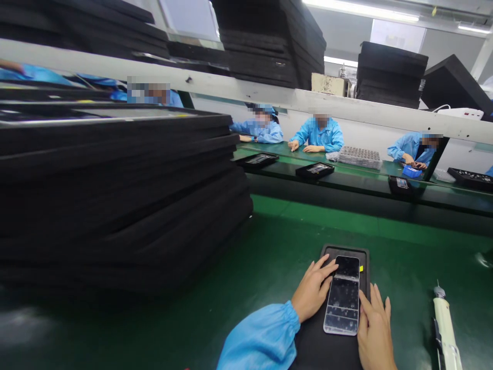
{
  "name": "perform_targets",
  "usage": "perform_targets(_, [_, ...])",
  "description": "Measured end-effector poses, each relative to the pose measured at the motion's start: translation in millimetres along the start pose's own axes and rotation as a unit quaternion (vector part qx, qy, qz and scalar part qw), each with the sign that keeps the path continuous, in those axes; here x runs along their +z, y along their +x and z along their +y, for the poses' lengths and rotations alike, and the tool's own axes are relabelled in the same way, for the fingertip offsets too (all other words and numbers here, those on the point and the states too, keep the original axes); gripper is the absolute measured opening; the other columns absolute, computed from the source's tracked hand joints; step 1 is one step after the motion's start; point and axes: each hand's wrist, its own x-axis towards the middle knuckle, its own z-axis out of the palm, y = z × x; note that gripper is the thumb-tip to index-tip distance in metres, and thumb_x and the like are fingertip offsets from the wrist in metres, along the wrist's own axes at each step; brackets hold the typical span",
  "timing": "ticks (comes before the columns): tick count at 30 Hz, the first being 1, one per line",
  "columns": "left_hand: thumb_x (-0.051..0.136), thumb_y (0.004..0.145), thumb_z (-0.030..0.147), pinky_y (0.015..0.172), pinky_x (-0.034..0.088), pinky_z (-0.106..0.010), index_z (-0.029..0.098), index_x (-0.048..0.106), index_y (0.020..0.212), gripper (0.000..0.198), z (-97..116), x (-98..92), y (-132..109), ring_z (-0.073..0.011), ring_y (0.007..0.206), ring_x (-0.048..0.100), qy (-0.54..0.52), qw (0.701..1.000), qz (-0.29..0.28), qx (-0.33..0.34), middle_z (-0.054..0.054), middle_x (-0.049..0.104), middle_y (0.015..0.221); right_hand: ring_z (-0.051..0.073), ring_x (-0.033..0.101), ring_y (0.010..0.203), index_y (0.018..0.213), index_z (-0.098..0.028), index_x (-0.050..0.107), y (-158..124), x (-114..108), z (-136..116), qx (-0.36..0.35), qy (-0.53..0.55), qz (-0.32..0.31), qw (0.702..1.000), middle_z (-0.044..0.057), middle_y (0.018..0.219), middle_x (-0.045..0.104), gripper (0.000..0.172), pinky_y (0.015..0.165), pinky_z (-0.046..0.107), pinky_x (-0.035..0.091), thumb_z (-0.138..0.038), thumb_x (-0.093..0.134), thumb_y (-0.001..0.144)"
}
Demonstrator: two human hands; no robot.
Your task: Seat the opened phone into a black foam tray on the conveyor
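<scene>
Both hands are down on the phone [342,298] here, low and right of centre on the green desk [231,288]. The phone lies flat, glass up, on a black tray [327,349]. Its long axis runs away from the person, nearly straight up the view with a slight lean to the right at the far end; the near short edge sits toward the wrists, the far one points at the conveyor [346,185]. A small yellow tag [361,268] shows at its far right corner.

The left hand [313,293], in a blue sleeve [262,339], rests open along the phone's left edge, fingers spread and touching its upper left side. The right hand [375,329] lies flat against the right edge, fingers extended forward. So the two are apart, one flanking each long side, pressing rather than gripping; neither is closed around it.

Just right of the right hand, a white screwdriver [444,329] lies on the desk, tip pointing away. To the left looms a tall stack of black foam trays [115,205]. Beyond the conveyor, other people in blue coats [319,134] sit at their own trays.
</scene>
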Motion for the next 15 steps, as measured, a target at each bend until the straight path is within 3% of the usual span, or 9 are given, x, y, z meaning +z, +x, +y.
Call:
perform_targets(6, [0.039,0.088,0.017,0.117,0.018,-0.051,0.022,0.051,0.129,0.043,-5,1.9,1,-0.0188,0.139,0.025,-0.015,1.0,0.015,-0.007,-0.004,0.047,0.139,0.027,0.028,0.137,0.129,-0.016,0.055,1,0,1,0.0,-0.001,0.014,1.0,0.014,0.143,0.039,0.054,0.11,0.06,0.022,-0.009,0.027,0.083])
perform_targets(15, [0.036,0.091,0.022,0.116,0.021,-0.05,0.017,0.052,0.13,0.042,-5,4.1,-2,-0.0216,0.141,0.017,0.012,0.999,0.039,0.01,-0.01,0.029,0.149,0.029,0.033,0.135,0.123,-0.013,0.06,0,12,6,-0.011,0.064,0.069,0.996,0.016,0.14,0.044,0.049,0.109,0.063,0.022,-0.014,0.029,0.086])
